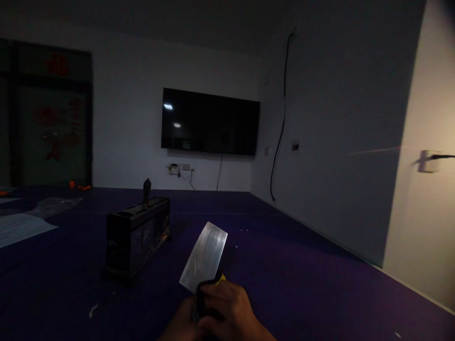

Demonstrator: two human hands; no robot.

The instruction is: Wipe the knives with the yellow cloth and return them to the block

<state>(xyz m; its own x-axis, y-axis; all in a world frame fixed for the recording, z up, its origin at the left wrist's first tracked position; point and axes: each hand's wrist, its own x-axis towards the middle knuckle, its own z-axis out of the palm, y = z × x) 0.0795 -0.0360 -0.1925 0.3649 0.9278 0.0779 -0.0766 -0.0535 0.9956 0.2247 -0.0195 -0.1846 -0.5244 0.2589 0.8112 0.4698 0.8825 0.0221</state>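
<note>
A cleaver (205,255) with a broad, shiny metal blade tilts up and to the right in front of me. Its handle is hidden by my hands. My right hand (231,305) is closed, fingers wrapped round a black and yellow object (221,278) at the lower end of the blade; its kind is unclear. My left hand (179,322) lies low beside it, close to the cleaver's handle end, its fingers mostly hidden. Left of the cleaver stands a dark knife block (149,241), with one black handle (147,192) sticking up from its top.
The purple-blue surface (284,284) reaches to the walls. Papers (24,227) and clear plastic (57,204) lie at the left, with small orange pieces (72,183) farther back. A white scrap (93,310) lies near the block. A television (209,123) hangs on the far wall.
</note>
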